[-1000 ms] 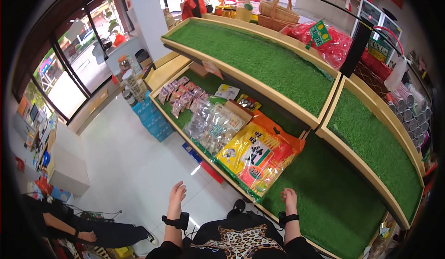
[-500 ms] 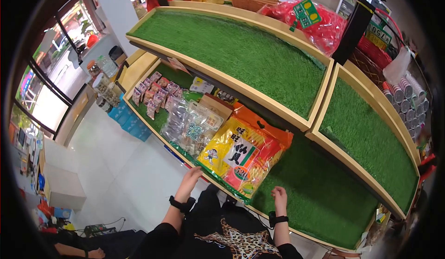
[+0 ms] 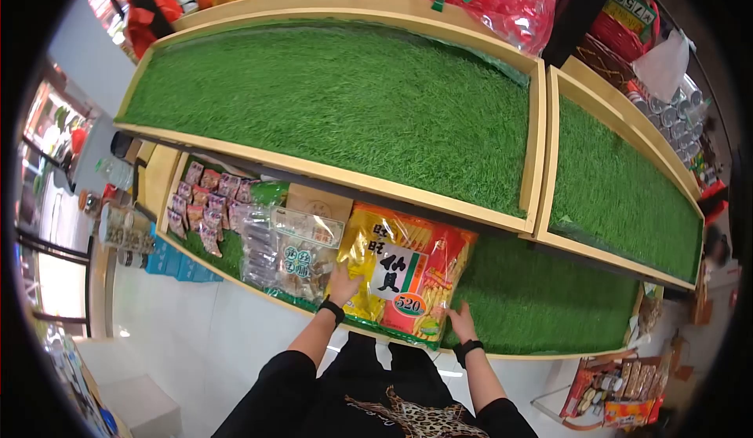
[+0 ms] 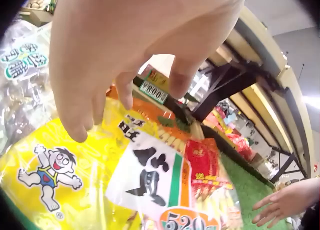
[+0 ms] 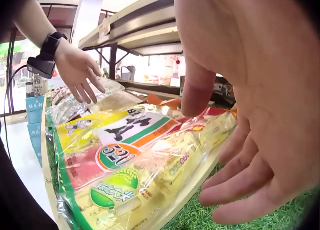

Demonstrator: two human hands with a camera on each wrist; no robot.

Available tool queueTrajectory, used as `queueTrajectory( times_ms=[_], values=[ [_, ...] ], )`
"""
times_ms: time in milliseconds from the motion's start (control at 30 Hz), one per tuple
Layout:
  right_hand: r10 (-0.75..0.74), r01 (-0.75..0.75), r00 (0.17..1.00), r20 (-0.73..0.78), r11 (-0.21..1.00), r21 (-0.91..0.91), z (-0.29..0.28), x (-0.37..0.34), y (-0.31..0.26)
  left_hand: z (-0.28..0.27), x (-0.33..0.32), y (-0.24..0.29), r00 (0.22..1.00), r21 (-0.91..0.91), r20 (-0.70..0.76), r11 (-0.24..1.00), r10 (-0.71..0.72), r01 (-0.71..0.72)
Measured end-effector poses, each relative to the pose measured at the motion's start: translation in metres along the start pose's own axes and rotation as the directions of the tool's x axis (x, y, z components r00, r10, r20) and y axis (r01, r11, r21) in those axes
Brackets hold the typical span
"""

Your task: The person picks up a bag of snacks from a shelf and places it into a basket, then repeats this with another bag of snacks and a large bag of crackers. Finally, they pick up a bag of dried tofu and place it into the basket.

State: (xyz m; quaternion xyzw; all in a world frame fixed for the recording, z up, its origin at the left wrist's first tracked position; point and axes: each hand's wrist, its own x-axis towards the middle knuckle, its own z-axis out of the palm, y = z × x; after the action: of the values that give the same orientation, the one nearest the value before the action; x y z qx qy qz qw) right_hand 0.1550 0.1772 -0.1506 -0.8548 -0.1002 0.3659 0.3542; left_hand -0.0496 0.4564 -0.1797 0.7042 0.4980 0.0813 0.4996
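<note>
A large yellow and red snack bag (image 3: 408, 285) marked 520 lies on the lower shelf's green turf. Over its left side is my left hand (image 3: 343, 283); the left wrist view shows relaxed, parted fingers (image 4: 75, 110) just above the yellow plastic. At the bag's right edge is my right hand (image 3: 463, 323). In the right wrist view its thumb overlaps the bag's top and the other fingers (image 5: 240, 195) extend low along the side, over the turf. Clear packs of wrapped snacks (image 3: 294, 258) lie left of the bag, beside the left hand.
An upper turf-lined shelf (image 3: 329, 109) with a wooden rim overhangs the back of the lower one. Small pink packets (image 3: 208, 203) lie at the lower shelf's left end. Blue boxes (image 3: 176, 258) and jars (image 3: 125, 230) stand beyond that end.
Both hands have moved forward from the shelf's front edge to the two sides of the bag. The head view has turned and come closer to the shelves.
</note>
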Motion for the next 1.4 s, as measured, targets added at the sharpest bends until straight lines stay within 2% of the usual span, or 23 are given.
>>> queueTrajectory(
  times_ms=[33,67,133,200,233,267,300,367,500,567,600,633,700,733,800,900,933,1000,1100,1200,1233,1300,1400],
  values=[
    [0.019,-0.019,1.0,-0.013,1.0,0.002,0.007,0.006,0.012,0.004,0.006,-0.005,0.992,0.185,-0.097,0.981,0.077,-0.058],
    [0.05,-0.046,0.999,-0.021,0.991,0.129,0.014,0.009,0.002,0.005,0.008,0.0,0.996,0.262,-0.085,0.965,0.011,0.012],
    [0.032,-0.024,0.999,-0.014,0.931,0.364,0.027,0.017,-0.004,0.012,0.016,-0.002,0.993,0.293,-0.121,0.956,0.011,0.025],
    [0.059,-0.034,0.996,-0.071,0.95,0.312,0.026,0.004,-0.028,0.012,0.012,-0.006,0.988,0.337,-0.155,0.94,0.004,0.049],
    [0.059,-0.025,0.99,-0.128,0.967,0.254,0.026,-0.003,-0.043,0.012,0.012,-0.005,0.988,0.325,-0.151,0.942,-0.032,0.08],
    [0.017,0.034,0.98,-0.2,0.968,0.25,0.043,0.02,0.007,0.012,0.017,-0.001,0.987,0.307,-0.152,0.946,-0.06,0.105],
    [0.024,0.03,0.978,-0.208,0.967,0.254,0.046,0.023,0.01,0.008,0.023,0.001,0.988,0.31,-0.143,0.946,-0.055,0.098],
    [0.058,-0.032,0.993,-0.1,0.971,0.237,0.048,0.023,0.019,0.001,0.03,0.003,0.957,0.244,0.022,0.93,-0.289,0.275],
    [0.069,-0.03,0.991,-0.118,0.951,0.307,0.028,-0.009,-0.015,0.012,0.024,0.002,0.981,0.012,-0.048,0.982,-0.188,0.189],
    [0.128,-0.009,0.972,-0.198,0.86,0.51,0.014,-0.023,-0.006,0.019,0.02,0.003,0.996,-0.013,0.053,0.997,-0.077,0.078],
    [0.139,-0.002,0.965,-0.225,0.855,0.519,0.005,-0.028,0.002,0.029,0.031,-0.018,0.967,-0.14,0.245,0.984,-0.074,0.111],
    [0.175,-0.028,0.966,-0.192,0.805,0.593,-0.007,-0.037,0.001,0.036,0.037,-0.027,0.965,-0.139,0.255,0.985,-0.067,0.106],
    [0.193,-0.056,0.96,-0.205,0.843,0.535,-0.021,-0.046,0.011,0.05,0.041,-0.032,0.934,-0.134,0.344,0.979,-0.098,0.152],
    [0.198,-0.054,0.956,-0.217,0.844,0.533,-0.021,-0.048,0.023,0.05,0.038,-0.019,0.93,-0.137,0.355,0.979,-0.091,0.148],
    [0.211,-0.047,0.942,-0.26,0.852,0.521,-0.018,-0.046,0.042,0.044,0.03,0.006,0.955,0.034,0.204,0.977,-0.213,0.211],
    [0.254,-0.046,0.915,-0.312,0.837,0.545,-0.007,-0.044,0.041,0.034,0.031,0.019,0.915,-0.113,0.227,0.924,-0.333,0.364],
    [0.292,-0.09,0.928,-0.231,0.778,0.622,-0.012,-0.06,-0.004,0.034,0.036,0.011,0.919,-0.108,0.222,0.928,-0.327,0.356],
    [0.267,-0.055,0.937,-0.224,0.747,0.663,-0.009,-0.065,-0.011,0.043,0.045,-0.017,0.798,-0.411,0.544,0.747,-0.259,0.523],
    [0.249,-0.015,0.942,-0.225,0.701,0.713,-0.011,-0.074,-0.011,0.052,0.055,-0.027,0.737,-0.395,0.642,0.732,-0.213,0.556],
    [0.254,-0.004,0.942,-0.217,0.658,0.753,-0.016,-0.091,-0.002,0.027,0.027,0.028,0.669,-0.423,0.734,0.692,-0.117,0.585],
    [0.253,-0.001,0.945,-0.205,0.633,0.775,-0.017,-0.098,0.007,0.024,0.021,0.034,0.662,-0.414,0.741,0.701,-0.112,0.581],
    [0.277,0.002,0.935,-0.22,0.619,0.786,-0.018,-0.116,0.022,0.02,0.009,0.045,0.739,-0.342,0.673,0.868,-0.042,0.361],
    [0.305,0.033,0.917,-0.257,0.584,0.811,-0.014,-0.143,0.05,0.013,-0.017,0.064,0.735,-0.384,0.678,0.85,-0.007,0.362]
  ],
)
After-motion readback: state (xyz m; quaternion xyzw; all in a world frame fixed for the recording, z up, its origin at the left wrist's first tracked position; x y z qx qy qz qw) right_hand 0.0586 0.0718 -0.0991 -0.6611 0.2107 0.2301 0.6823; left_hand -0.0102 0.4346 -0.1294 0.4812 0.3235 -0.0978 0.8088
